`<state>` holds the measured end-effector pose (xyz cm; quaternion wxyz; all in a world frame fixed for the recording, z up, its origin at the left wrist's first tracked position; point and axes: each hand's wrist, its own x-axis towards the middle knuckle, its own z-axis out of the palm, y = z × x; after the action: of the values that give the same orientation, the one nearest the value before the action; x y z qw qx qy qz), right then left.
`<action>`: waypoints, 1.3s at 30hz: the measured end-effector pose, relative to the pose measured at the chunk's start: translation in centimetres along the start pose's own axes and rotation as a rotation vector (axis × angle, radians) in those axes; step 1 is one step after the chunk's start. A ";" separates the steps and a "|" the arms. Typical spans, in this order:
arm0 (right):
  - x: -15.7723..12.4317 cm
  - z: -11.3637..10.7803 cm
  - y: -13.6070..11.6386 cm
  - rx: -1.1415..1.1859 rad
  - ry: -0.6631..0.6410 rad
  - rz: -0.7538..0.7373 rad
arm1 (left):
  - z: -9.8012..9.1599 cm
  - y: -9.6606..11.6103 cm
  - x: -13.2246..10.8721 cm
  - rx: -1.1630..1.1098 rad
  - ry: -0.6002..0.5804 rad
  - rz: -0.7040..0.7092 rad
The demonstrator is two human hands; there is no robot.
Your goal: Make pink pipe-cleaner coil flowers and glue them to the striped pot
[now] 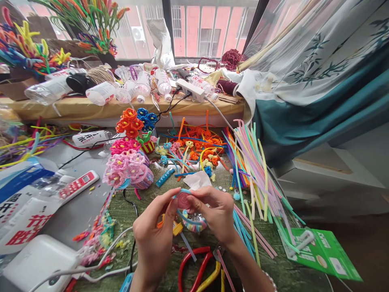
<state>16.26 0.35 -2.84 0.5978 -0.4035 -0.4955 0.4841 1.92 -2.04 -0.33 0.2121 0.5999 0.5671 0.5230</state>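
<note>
A pink coiled disc (pixel 184 201) with a light blue fuzzy stem around its edge is held between my two hands. My left hand (pixel 156 227) pinches its left side, thumb and forefinger together at the blue stem. On the right, my right hand (pixel 217 211) presses thumb and fingers on the disc's edge. Just below hangs or stands a small pastel striped ring-shaped piece (pixel 194 224); whether it is joined to the disc I cannot tell. An orange-yellow tool (pixel 177 228) lies behind my left fingers. Pliers with red and yellow handles (pixel 194 269) lie beneath my hands.
Pipe cleaner flowers (pixel 129 168) stand at the back left. Long pastel pipe cleaners (pixel 255 174) spread along the right, by a green packet (pixel 331 251). A white box (pixel 42 263) and cables sit at the left. Plastic bottles (pixel 142 85) and a power strip (pixel 191 90) lie on the sill.
</note>
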 end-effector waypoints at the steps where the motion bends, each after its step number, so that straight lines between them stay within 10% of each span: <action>1: 0.0 0.0 0.0 -0.022 0.005 -0.008 | 0.0 -0.2 0.0 -0.016 -0.003 -0.024; 14: 0.1 -0.1 0.3 -0.100 -0.010 -0.044 | 0.2 -0.4 -0.1 0.073 0.054 0.091; 28: 1.9 -1.4 -0.4 0.154 -0.188 0.360 | 0.0 -0.2 0.0 -0.076 0.043 -0.210; 39: 1.2 -0.7 -0.1 -0.196 -0.150 0.067 | 0.2 -0.3 0.0 -0.024 0.050 -0.123</action>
<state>17.07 1.52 -2.60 0.5003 -0.4391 -0.5700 0.4817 1.96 -1.87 -0.71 0.2366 0.5480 0.6018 0.5306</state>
